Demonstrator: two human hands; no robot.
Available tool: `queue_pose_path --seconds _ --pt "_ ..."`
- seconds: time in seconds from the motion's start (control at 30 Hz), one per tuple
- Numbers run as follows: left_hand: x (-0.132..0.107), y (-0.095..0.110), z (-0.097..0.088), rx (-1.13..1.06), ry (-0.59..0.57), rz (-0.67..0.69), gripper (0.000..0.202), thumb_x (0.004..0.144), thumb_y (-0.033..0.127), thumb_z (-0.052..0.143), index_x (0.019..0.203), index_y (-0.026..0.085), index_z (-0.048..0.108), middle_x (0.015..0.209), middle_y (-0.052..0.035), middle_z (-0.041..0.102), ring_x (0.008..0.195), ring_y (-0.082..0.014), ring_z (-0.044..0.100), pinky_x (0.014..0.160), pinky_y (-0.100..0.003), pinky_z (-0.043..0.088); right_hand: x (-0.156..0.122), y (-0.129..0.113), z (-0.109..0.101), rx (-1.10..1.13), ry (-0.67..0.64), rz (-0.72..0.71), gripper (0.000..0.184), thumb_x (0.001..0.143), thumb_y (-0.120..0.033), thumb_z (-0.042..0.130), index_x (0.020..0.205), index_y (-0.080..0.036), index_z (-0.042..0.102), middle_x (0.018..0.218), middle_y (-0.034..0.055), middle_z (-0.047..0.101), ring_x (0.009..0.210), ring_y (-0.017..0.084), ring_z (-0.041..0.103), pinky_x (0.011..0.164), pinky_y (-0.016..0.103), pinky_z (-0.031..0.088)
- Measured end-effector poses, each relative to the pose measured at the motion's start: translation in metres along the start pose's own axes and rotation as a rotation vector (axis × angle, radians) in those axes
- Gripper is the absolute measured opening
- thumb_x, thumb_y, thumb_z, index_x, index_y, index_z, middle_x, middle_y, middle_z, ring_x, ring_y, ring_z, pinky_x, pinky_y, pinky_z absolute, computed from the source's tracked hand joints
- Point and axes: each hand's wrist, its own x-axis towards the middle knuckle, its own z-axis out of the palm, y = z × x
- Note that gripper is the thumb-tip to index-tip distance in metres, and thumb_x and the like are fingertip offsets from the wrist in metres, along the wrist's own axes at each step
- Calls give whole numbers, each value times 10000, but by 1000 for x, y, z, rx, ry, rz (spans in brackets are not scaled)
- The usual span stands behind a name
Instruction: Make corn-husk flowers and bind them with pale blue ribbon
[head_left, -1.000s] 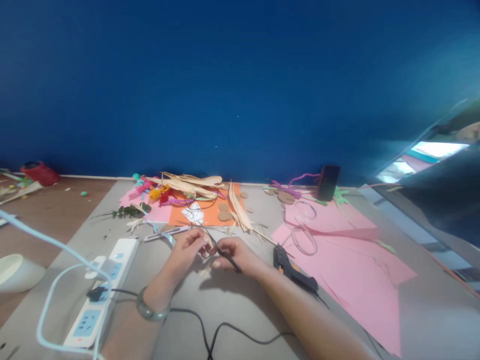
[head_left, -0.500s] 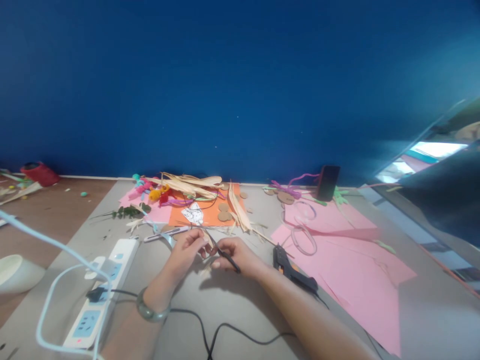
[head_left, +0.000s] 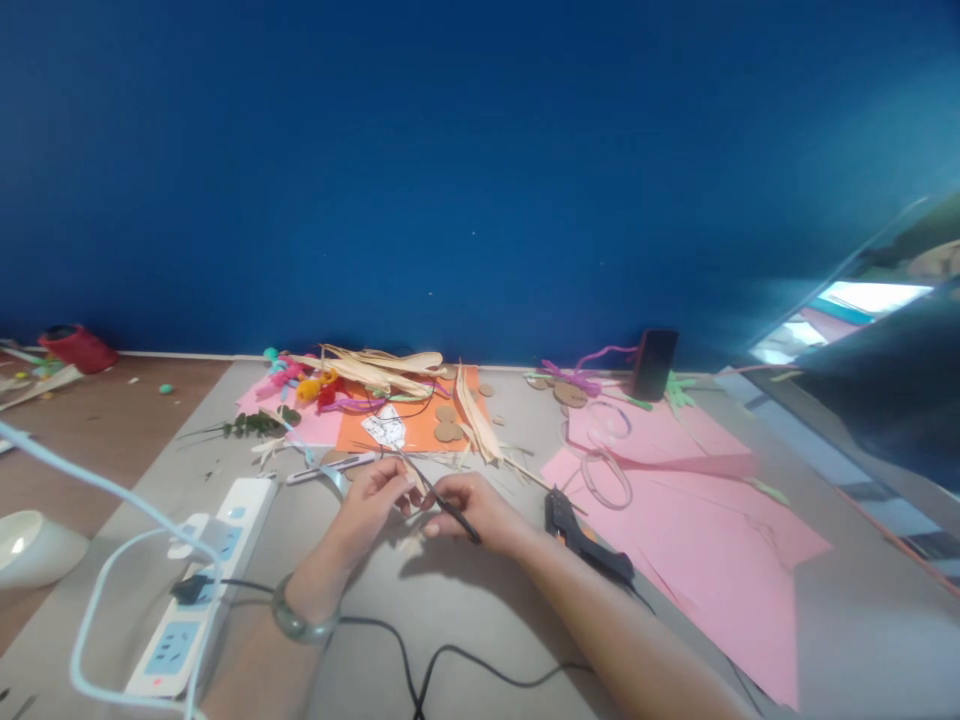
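Note:
My left hand (head_left: 371, 505) and my right hand (head_left: 472, 510) meet over the grey table (head_left: 420, 600), fingertips almost touching. Both are closed in a pinch. A thin dark stick or wire (head_left: 446, 505) runs slantwise through my right fingers towards my left fingertips. What my left fingers pinch is too small to name; a pale sliver shows beneath them. A green bangle (head_left: 296, 620) sits on my left wrist.
A black glue gun (head_left: 581, 535) lies right of my hands, its cable (head_left: 450, 660) trailing under my arms. A white power strip (head_left: 202, 580) lies left. Orange paper (head_left: 409, 420) with straw strips, cardboard discs and pipe cleaners lies behind; pink sheets (head_left: 675, 510) and a dark phone (head_left: 654, 365) right.

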Motion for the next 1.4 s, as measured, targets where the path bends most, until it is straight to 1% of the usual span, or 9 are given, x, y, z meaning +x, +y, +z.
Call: queue_pose_path --seconds 0.13,0.27,0.43,0.53,0.67,0.8,0.97,1.2,1.4 --pt "1 0 0 -10 0 -4 184 757 292 620 622 167 612 597 -14 619 572 -133 555 564 -240 453 0 -1 -2 -39 1 -24 517 437 -518 844 732 -129 675 538 -48 516 484 80 416 487 216 349" --pt "0 1 0 -17 -11 -5 184 767 282 613 625 164 610 614 -17 623 582 -132 554 570 -242 453 0 1 -3 -41 -8 -29 484 485 -503 835 749 -129 678 524 -54 501 483 80 417 490 212 343" --pt "-1 3 1 -22 -18 -9 165 766 277 615 647 163 616 630 -22 634 605 -138 564 573 -240 447 1 5 -4 11 -94 -28 428 550 -440 827 774 -122 648 618 -29 559 528 82 449 503 202 352" --pt "0 2 0 -13 -28 -13 166 768 281 614 654 161 624 625 -22 639 582 -132 558 573 -242 445 0 4 -4 17 -112 -43 390 580 -411 818 778 -123 644 676 -11 592 577 95 487 540 206 376" --pt "1 0 -1 -11 -26 -15 163 767 276 618 656 157 622 626 -22 639 571 -129 552 570 -244 446 -1 4 -5 36 -104 -22 401 559 -401 830 783 -124 646 663 -14 596 566 95 498 542 207 386" --pt "1 -1 -2 -16 -33 -4 171 778 272 610 658 150 618 620 -18 628 580 -125 548 578 -240 445 0 7 -6 38 -96 7 416 547 -395 838 801 -122 653 617 -30 577 516 80 477 507 198 372" --pt "2 -3 -3 -15 -39 -7 175 781 268 607 654 149 610 628 -19 635 575 -120 545 575 -238 445 1 8 -6 40 -96 -10 415 518 -387 852 791 -128 676 629 -21 600 537 95 504 516 201 384" --pt "0 1 -2 -13 -35 3 190 781 263 601 630 148 599 611 -17 631 559 -115 541 567 -235 443 2 11 -7 32 -97 -15 374 556 -359 843 799 -130 675 549 -47 543 462 63 415 450 180 325" --pt "1 -2 -3 -8 -52 13 184 799 251 585 649 145 603 624 -19 628 570 -116 542 571 -238 444 1 7 -7 -29 -77 -20 398 563 -411 830 789 -125 671 516 -54 522 432 54 382 421 179 291"
